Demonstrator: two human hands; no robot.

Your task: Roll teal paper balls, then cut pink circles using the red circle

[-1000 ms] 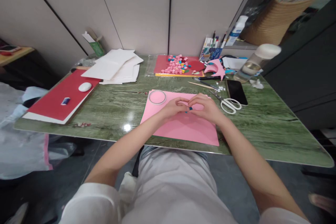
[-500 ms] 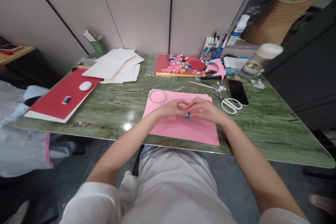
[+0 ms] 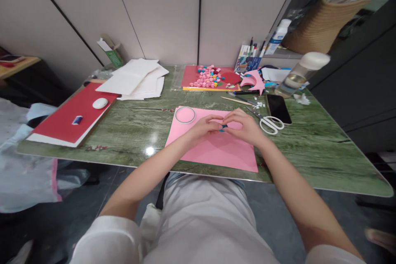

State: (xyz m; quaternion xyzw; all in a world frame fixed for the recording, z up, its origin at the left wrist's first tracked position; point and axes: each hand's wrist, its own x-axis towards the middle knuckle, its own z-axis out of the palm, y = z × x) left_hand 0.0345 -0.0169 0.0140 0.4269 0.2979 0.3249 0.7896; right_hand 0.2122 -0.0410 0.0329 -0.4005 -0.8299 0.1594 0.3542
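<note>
Between my two hands is a small curled blue paper strip (image 3: 222, 128), partly hidden by the fingertips. My left hand (image 3: 202, 128) pinches its left side, and my right hand (image 3: 244, 127) pinches its right side with thumb and fingers. Both hands are over a pink paper sheet (image 3: 219, 152) lying near the table's front edge. A thin round ring (image 3: 185, 122), which looks like a roll of tape, rests on the sheet's far left corner. White-handled scissors (image 3: 271, 125) lie just right of my right hand.
Behind are small pink, blue and yellow paper rolls (image 3: 210, 77) on red sheets. Pink scraps (image 3: 252, 80), a phone (image 3: 278, 108) and a bottle (image 3: 303, 74) stand or lie at right. White papers (image 3: 130, 75) and a red sheet (image 3: 68, 115) occupy the left.
Both hands have shifted slightly, with the fingers closing nearer around the blue strip, so less of it shows. The camera view has moved a little.
</note>
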